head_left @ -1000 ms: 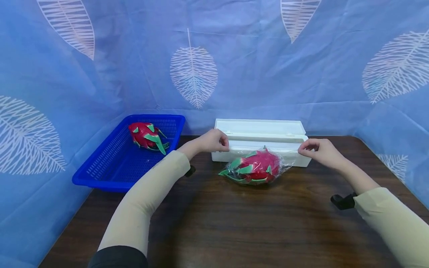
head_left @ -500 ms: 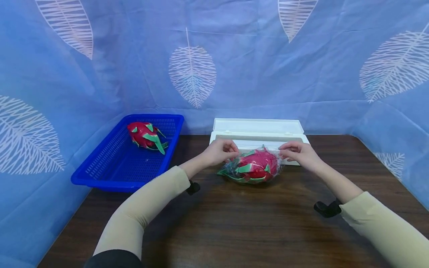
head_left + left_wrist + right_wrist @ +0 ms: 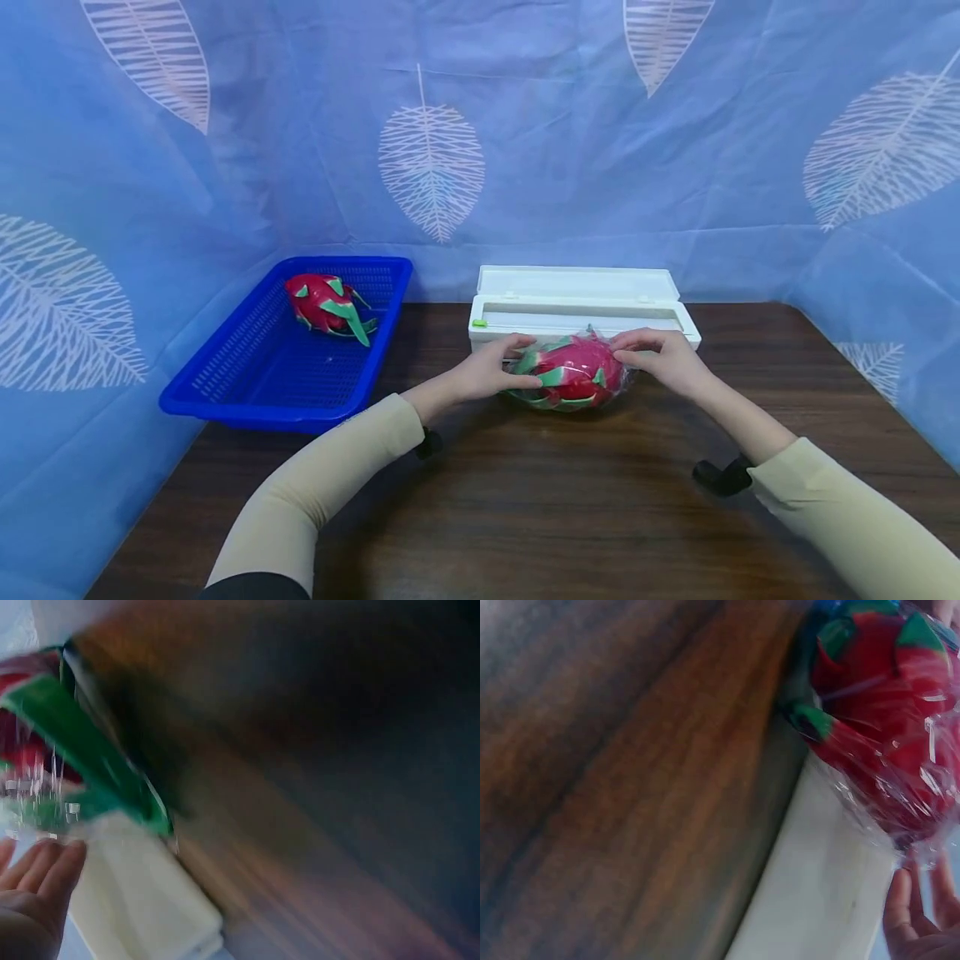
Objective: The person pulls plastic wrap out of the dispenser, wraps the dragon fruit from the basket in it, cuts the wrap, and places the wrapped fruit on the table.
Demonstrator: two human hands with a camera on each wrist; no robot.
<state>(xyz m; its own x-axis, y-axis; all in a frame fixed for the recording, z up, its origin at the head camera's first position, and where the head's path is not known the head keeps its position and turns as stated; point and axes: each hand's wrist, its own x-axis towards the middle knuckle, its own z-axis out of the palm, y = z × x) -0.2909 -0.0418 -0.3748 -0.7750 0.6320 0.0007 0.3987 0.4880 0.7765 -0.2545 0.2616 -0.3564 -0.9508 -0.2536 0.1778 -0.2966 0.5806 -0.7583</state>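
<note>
A red dragon fruit with green leaf tips (image 3: 576, 371), wrapped in clear plastic film, lies on the brown table between my two hands. Its leafy end points left. At that end is my left hand (image 3: 491, 367), thumb and fingers spread to either side; in the left wrist view its straight fingers (image 3: 56, 866) come up against the film. My right hand (image 3: 667, 358) touches the opposite end, thumb and index finger at the wrapped skin. In the right wrist view its fingers (image 3: 901, 896) extend up to the crinkled film (image 3: 922, 795).
Directly behind the fruit stands a long white film dispenser box (image 3: 686, 333) with its lid (image 3: 577, 282) raised and a small green piece (image 3: 479, 323) at its left. A blue basket (image 3: 270, 414) at the left holds another dragon fruit (image 3: 322, 302). Patterned blue cloth (image 3: 540, 183) hangs behind.
Both hands have come inward from beside the box to the two ends of the wrapped dragon fruit. The loose film at its sides now lies closer. The left thumb and fingers have spread.
</note>
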